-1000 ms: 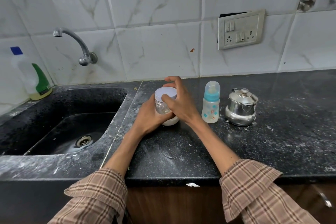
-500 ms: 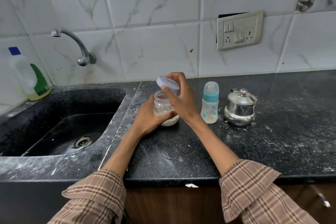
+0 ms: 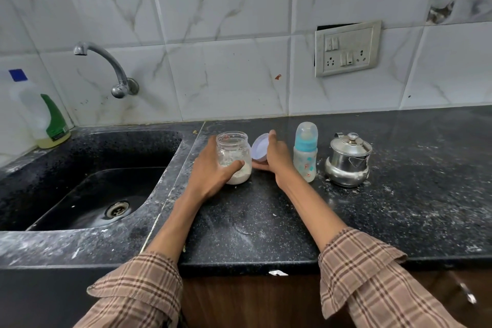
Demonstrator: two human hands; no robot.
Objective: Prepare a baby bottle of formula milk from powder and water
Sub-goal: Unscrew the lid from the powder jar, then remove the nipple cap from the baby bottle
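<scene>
The left hand [image 3: 213, 173] is curled round a clear glass jar [image 3: 234, 157] that stands upright on the dark speckled worktop [image 3: 399, 194], thumb across the front of the glass and the other fingers hidden behind it. The jar is open at the top, with white powder [image 3: 241, 174] lying in its lower part; the glass above is smeared, so the exact level is hard to read. Just to its right, the right hand [image 3: 277, 157] holds the jar's lid [image 3: 260, 148], tilted on edge with its pale inner face turned toward the jar. The thumb lies below the lid and the fingers curve behind it; whether the lid's lower rim touches the worktop is hidden by the hand.

The baby bottle [image 3: 306, 152], capped with a clear dome over a blue collar, stands upright just right of that hand. Its contents cannot be made out. A small steel pot [image 3: 348, 160] with a knobbed lid stands near the bottle, farther right.

To the left lies the black sink [image 3: 87, 189], with a tap [image 3: 106, 66] on the tiled wall above it and a bottle of yellowish liquid [image 3: 42, 114] in the corner, partly washed out by light. A switch plate [image 3: 347, 48] hangs on the wall. Both checked sleeves are cut off by the bottom edge.
</scene>
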